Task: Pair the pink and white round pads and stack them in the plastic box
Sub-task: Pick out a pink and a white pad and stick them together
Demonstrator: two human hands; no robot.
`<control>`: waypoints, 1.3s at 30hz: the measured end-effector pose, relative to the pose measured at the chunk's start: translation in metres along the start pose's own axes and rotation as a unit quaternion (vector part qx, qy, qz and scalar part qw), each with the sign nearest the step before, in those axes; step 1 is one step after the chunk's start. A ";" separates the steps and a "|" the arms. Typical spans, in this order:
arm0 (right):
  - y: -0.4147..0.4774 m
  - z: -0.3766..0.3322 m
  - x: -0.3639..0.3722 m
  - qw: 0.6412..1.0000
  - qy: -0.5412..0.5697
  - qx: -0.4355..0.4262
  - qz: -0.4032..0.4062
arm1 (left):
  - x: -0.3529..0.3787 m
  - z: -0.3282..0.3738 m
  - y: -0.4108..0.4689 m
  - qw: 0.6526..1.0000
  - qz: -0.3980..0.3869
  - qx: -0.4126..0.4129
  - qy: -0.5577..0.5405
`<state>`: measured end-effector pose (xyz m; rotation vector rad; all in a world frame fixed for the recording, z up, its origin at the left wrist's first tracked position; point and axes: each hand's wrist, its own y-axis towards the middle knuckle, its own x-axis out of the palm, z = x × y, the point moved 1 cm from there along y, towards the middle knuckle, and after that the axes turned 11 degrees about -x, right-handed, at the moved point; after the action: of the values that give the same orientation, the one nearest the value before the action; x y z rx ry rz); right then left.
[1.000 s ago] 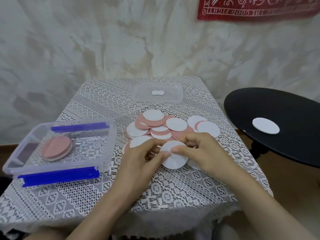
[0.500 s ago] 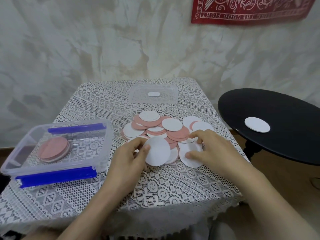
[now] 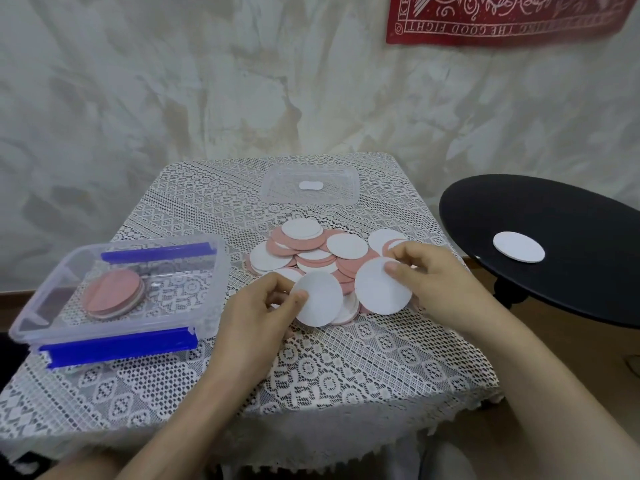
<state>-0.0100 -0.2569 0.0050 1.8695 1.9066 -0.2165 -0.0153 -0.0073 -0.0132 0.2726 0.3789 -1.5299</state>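
The left hand pinches a white pad by its 9 o'clock edge, thumb on the face and fingers curled behind. The right hand pinches a 2nd white pad at its 3 o'clock edge the same way. The 2 discs are tilted up off the cloth, side by side and nearly touching. Both show white faces, and I cannot tell what colour their backs are. A pair probably needs 1 pink and 1 white, so it seems wise to check the backs, or swap 1 disc for a pink one, before lining up the rims and pressing them flat. At 12 o'clock from the hands lies the loose pile of pink and white pads, overlapping. At 9 o'clock sits the clear box with blue clips, holding a short stack with pink on top. Its lid rests further off at 12 o'clock. Everything sits on a lace cloth over a small table. At 3 o'clock, a black round table carries 1 stray white pad. Behind is a mottled pale wall with a red banner.
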 end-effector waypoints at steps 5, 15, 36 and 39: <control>0.001 -0.013 0.021 0.997 0.053 -0.020 -0.061 | -0.002 -0.003 -0.006 0.999 -0.036 0.003 0.006; 0.003 -0.023 0.053 0.994 0.052 0.003 -0.101 | -0.002 -0.007 -0.010 0.995 -0.099 -0.002 -0.030; -0.002 -0.011 0.045 0.939 -0.313 -0.085 -0.115 | -0.019 -0.014 -0.008 0.995 -0.023 0.007 0.095; -0.009 -0.011 0.045 0.953 -0.264 -0.086 -0.119 | -0.019 -0.013 -0.008 0.996 -0.028 0.006 0.090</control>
<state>-0.0204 -0.2117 -0.0063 1.2956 1.6995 -0.5494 -0.0247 0.0152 -0.0171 0.4139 0.5237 -1.5667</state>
